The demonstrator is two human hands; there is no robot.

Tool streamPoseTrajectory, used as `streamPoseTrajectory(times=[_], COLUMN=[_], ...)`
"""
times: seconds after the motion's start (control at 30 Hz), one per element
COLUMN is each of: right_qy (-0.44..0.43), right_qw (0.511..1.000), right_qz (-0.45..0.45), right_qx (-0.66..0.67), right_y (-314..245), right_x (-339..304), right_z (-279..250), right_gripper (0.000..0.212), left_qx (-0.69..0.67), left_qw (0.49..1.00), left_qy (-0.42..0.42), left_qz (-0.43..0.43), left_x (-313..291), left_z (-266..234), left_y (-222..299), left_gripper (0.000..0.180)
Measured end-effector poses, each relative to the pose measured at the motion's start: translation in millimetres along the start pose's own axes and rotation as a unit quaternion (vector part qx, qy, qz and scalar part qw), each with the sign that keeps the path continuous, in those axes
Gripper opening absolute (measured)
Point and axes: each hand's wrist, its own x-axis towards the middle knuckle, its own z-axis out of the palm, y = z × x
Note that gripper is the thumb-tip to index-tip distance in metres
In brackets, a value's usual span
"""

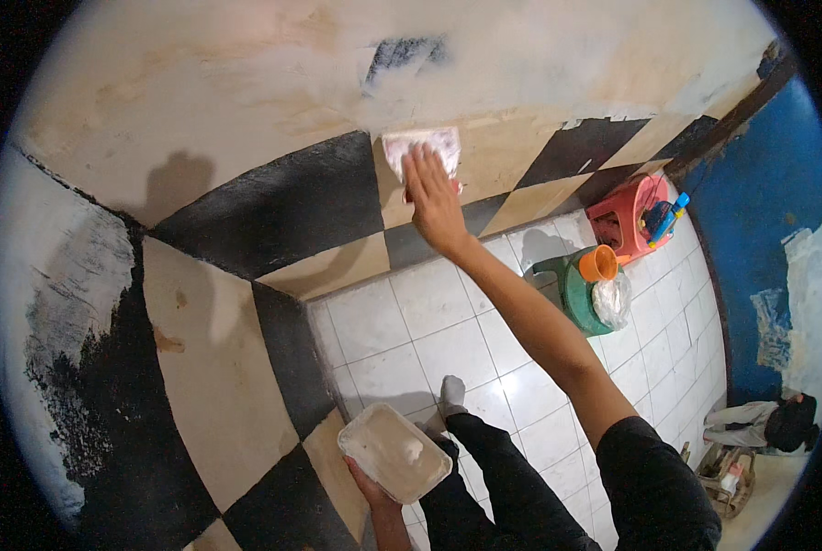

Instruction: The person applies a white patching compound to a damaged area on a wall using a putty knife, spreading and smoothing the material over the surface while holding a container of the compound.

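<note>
My right hand (pixel 434 195) reaches up to the wall and grips a wide putty knife (pixel 443 140), its fingers laid along the back of the blade. White paste smears the blade, which lies against a beige square beside a black square (pixel 301 188). Low at my left side, my left hand (pixel 371 483) holds a rectangular plastic tub (pixel 346 435) from beneath its edge. Pale putty (pixel 397 455) lines the tub, with a small lump on it. The left fingers are mostly hidden under the tub.
Whitish filler (pixel 273 83) covers the upper wall. Black and beige squares meet at a corner on the left. On the white tiled floor (pixel 452 344) stand a green stool (pixel 576 298) with an orange cup (pixel 597 264) and plastic bag (pixel 613 301), and a red stool (pixel 618 220). A blue wall (pixel 751 202) rises at right.
</note>
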Motion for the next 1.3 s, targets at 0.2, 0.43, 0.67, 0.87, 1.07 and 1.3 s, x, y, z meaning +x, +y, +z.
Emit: streamPoseTrajectory(times=[0.2, 0.43, 0.67, 0.87, 1.07, 1.3], right_qy=[0.056, 0.255, 0.026, 0.035, 0.137, 0.109], right_qw=[0.997, 0.961, 0.996, 0.999, 0.984, 0.990], right_qz=[0.057, 0.070, 0.070, -0.007, -0.094, -0.051], right_qx=[-0.014, -0.079, 0.039, 0.040, -0.064, -0.077], right_y=[28, 135, 77, 35, 2, -8], right_x=[17, 88, -11, 6, 97, 80], right_z=[-63, -109, -38, -78, -61, 18], right_gripper=[0.067, 0.063, 0.075, 0.066, 0.060, 0.060], left_qx=[0.019, 0.022, 0.053, 0.051, 0.040, 0.022], left_qw=[1.000, 1.000, 0.998, 0.999, 0.999, 0.998], left_qy=[-0.021, 0.006, 0.035, 0.005, -0.011, -0.055], left_qz=[0.009, -0.015, -0.022, -0.012, -0.006, -0.021], left_x=[-2, 2, 12, 29, 27, 15], left_z=[11, 19, 40, 26, 39, 40], left_y=[4, -3, -9, -25, -26, -13], left_gripper=[0.079, 0.078, 0.078, 0.078, 0.078, 0.081])
